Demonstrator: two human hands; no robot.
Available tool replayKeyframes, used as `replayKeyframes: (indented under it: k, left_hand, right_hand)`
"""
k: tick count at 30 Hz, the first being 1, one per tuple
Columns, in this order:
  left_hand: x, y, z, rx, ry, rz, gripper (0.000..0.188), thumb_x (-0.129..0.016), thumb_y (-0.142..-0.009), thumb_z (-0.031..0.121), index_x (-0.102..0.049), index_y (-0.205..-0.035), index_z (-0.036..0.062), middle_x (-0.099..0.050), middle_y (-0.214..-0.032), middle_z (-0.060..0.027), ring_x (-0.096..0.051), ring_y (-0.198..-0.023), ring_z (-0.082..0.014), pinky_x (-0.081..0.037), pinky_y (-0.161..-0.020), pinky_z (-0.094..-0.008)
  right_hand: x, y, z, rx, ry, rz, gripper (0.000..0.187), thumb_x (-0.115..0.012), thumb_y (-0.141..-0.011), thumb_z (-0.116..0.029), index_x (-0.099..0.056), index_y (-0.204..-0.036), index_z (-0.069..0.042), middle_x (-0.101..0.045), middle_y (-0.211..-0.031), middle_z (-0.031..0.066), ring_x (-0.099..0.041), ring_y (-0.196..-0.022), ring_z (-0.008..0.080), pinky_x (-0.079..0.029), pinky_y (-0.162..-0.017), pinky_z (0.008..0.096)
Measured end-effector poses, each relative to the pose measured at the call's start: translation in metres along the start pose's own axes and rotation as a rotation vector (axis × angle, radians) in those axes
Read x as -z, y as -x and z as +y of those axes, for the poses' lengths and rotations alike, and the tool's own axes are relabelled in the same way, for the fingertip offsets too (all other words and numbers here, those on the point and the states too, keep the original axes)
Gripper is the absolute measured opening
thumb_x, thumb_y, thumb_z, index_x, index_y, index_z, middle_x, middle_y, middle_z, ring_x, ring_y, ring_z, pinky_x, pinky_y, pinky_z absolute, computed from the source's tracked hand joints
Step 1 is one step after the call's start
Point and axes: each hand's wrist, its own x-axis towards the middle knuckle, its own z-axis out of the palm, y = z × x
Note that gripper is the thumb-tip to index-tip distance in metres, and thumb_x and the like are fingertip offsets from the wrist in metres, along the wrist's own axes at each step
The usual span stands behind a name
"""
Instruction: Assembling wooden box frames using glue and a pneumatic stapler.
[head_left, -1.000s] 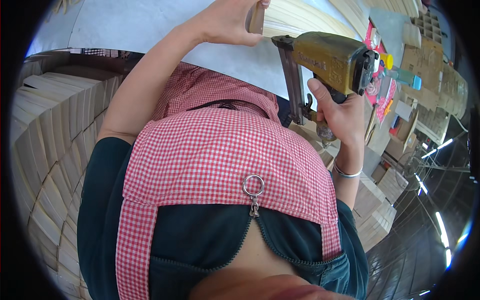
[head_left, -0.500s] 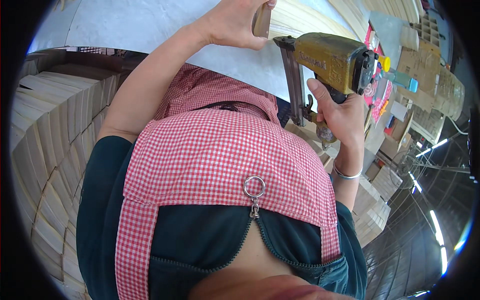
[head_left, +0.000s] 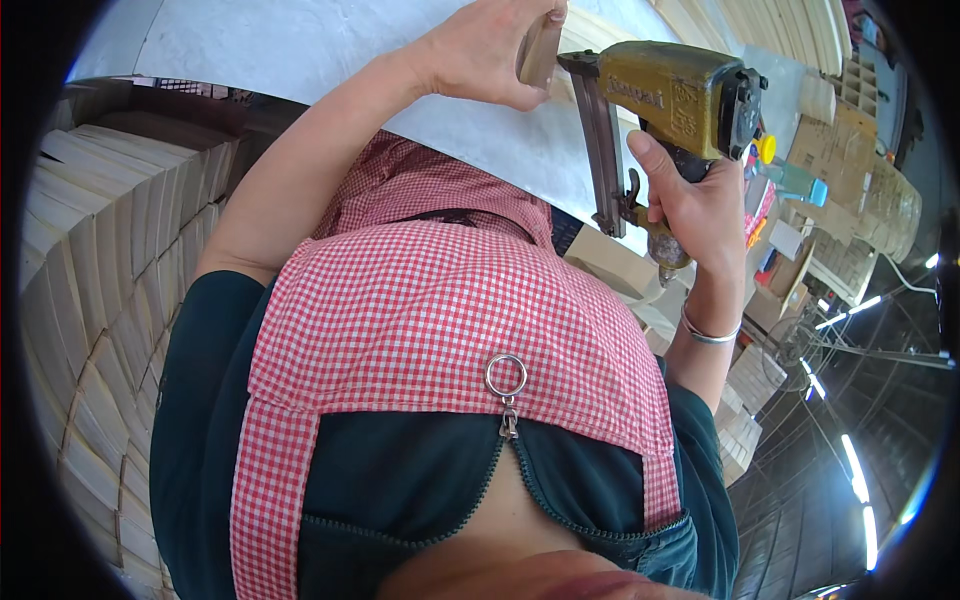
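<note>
At the top of the head view my left hand (head_left: 480, 52) grips a small wooden piece (head_left: 541, 54), thumb on its near end and fingers at the far end. A yellow-green nail gun (head_left: 665, 92) with a dark magazine is held in my right hand (head_left: 705, 215), fingers wrapped round its handle and thumb along the side. The gun's nose comes right up to the piece's right side; I cannot tell whether they touch. Both hands are over a grey metal-topped table (head_left: 270, 50).
Pale wooden strips (head_left: 770, 30) lie on the table at the far right. Stacked wooden boards (head_left: 90, 210) fill the left side below the table. Beyond the gun are a clear bottle with a blue cap (head_left: 805, 185), a yellow cap (head_left: 766, 148) and cardboard boxes (head_left: 850, 150).
My left hand and the wooden piece have shifted slightly right and nearer. The nail gun in my right hand has moved a little right and farther away.
</note>
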Motion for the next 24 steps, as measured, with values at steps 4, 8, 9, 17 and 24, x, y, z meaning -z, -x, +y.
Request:
replayKeyframes:
  k: [4, 8, 9, 17, 24]
  left_hand:
    - [0.0, 0.0, -0.003, -0.01, 0.022, 0.014, 0.068, -0.079, -0.065, 0.026, -0.043, -0.117, 0.0023, -0.049, -0.118, -0.0202, -0.052, -0.103, -0.034, -0.045, -0.092, -0.0423]
    - [-0.002, 0.01, -0.011, -0.026, 0.061, 0.126, 0.071, -0.078, -0.068, 0.025, -0.042, -0.124, 0.0001, -0.049, -0.12, -0.0208, -0.052, -0.103, -0.0335, -0.045, -0.092, -0.0419]
    - [-0.003, 0.013, -0.013, -0.032, 0.077, 0.182, 0.072, -0.077, -0.069, 0.024, -0.041, -0.126, -0.0008, -0.049, -0.12, -0.021, -0.052, -0.103, -0.0333, -0.046, -0.092, -0.0418]
    - [-0.014, 0.021, 0.01, 0.095, -0.094, 0.442, 0.058, -0.074, -0.072, 0.021, -0.05, -0.12, 0.0003, -0.056, -0.117, -0.0189, -0.054, -0.104, -0.0329, -0.045, -0.094, -0.0408]
    - [-0.027, 0.021, 0.01, 0.265, -0.391, 0.465, 0.058, -0.087, -0.068, 0.048, -0.056, -0.097, 0.0078, -0.058, -0.125, -0.0126, -0.051, -0.117, -0.0295, -0.039, -0.104, -0.0406]
  right_hand:
    - [0.003, -0.003, -0.004, 0.018, 0.047, -0.018, 0.033, -0.081, -0.087, -0.023, -0.071, -0.105, 0.004, -0.064, -0.062, 0.0051, -0.048, -0.041, 0.0098, -0.034, -0.038, 0.0227]
    - [0.008, -0.007, -0.013, 0.012, 0.089, -0.028, 0.032, -0.081, -0.087, -0.023, -0.071, -0.104, 0.003, -0.064, -0.061, 0.005, -0.049, -0.042, 0.0099, -0.034, -0.038, 0.0227]
    - [0.009, -0.008, -0.015, 0.007, 0.104, -0.031, 0.032, -0.081, -0.087, -0.023, -0.071, -0.104, 0.003, -0.064, -0.06, 0.005, -0.049, -0.042, 0.0099, -0.034, -0.038, 0.0227]
    - [0.024, -0.03, -0.017, 0.066, 0.117, -0.084, 0.031, -0.079, -0.088, -0.026, -0.071, -0.094, 0.004, -0.061, -0.056, 0.0045, -0.05, -0.04, 0.0104, -0.037, -0.038, 0.0225]
    - [0.033, -0.06, -0.019, 0.031, 0.141, -0.04, 0.037, -0.079, -0.089, -0.032, -0.069, -0.084, 0.003, -0.057, -0.052, 0.0038, -0.05, -0.039, 0.0107, -0.041, -0.039, 0.0224]
